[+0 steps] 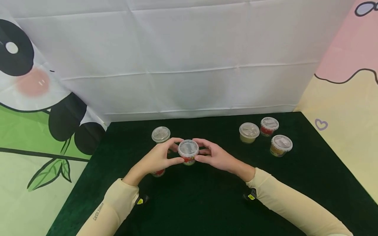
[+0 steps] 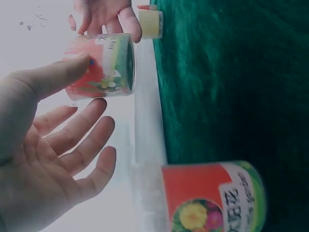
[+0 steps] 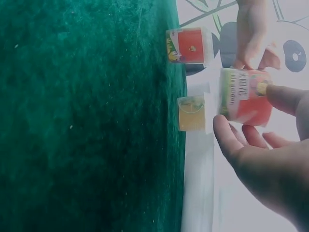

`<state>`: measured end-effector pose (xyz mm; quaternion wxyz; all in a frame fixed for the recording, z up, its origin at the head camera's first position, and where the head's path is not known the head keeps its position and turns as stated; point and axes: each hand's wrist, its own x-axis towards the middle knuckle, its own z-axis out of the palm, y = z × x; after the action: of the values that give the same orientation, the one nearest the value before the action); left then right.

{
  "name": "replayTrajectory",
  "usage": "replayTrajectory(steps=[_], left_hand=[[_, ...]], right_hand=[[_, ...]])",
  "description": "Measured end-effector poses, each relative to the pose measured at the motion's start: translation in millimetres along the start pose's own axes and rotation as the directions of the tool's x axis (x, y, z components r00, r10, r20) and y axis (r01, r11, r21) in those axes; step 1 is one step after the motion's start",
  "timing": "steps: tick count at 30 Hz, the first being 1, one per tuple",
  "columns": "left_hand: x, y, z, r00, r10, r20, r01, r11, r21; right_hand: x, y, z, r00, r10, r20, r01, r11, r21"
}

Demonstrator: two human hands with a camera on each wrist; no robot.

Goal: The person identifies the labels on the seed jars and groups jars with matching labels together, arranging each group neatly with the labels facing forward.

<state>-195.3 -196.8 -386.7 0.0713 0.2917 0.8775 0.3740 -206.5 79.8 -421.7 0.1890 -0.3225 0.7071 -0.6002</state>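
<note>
Small red-labelled clear plastic tub with snap lid (image 1: 188,152) held above green felt table (image 1: 206,196), pinched between left hand (image 1: 160,159) and right hand (image 1: 214,156) fingertips; probably light, slick-walled, thin — best gripped low on sidewall.

Left hand (image 2: 53,159), thumb on red-labelled cup (image 2: 99,67), seemingly above green cloth (image 2: 227,87).

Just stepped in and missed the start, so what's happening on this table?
A person holds a small red-labelled plastic cup with a clear lid between the left hand and right hand, above the dark green cloth table. Two similar cups stand by the left hand, and three more lidded cups stand apart at the far right.
</note>
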Motion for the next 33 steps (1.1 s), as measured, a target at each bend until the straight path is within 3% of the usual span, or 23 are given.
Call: replayTrajectory(steps=[10,20,26,33], left_hand=[[-7.8,-11.7,2.4,1.000,-0.010,0.019,0.009,0.999,0.042],[-15.7,-16.7,7.1,0.998,0.034,0.046,-0.040,0.989,0.140],[-20.7,-20.1,10.5,1.000,0.010,0.021,-0.015,0.967,0.253],[-23.9,-23.4,11.6,1.000,-0.001,0.020,-0.005,0.959,0.284]], right_hand=[[6,0,10,0.996,0.085,0.032,-0.083,0.995,-0.056],[3,6,20,0.992,0.091,0.083,-0.082,0.991,-0.104],[5,10,26,0.991,0.093,0.096,-0.082,0.990,-0.112],[9,16,31,0.988,0.109,0.105,-0.097,0.989,-0.108]])
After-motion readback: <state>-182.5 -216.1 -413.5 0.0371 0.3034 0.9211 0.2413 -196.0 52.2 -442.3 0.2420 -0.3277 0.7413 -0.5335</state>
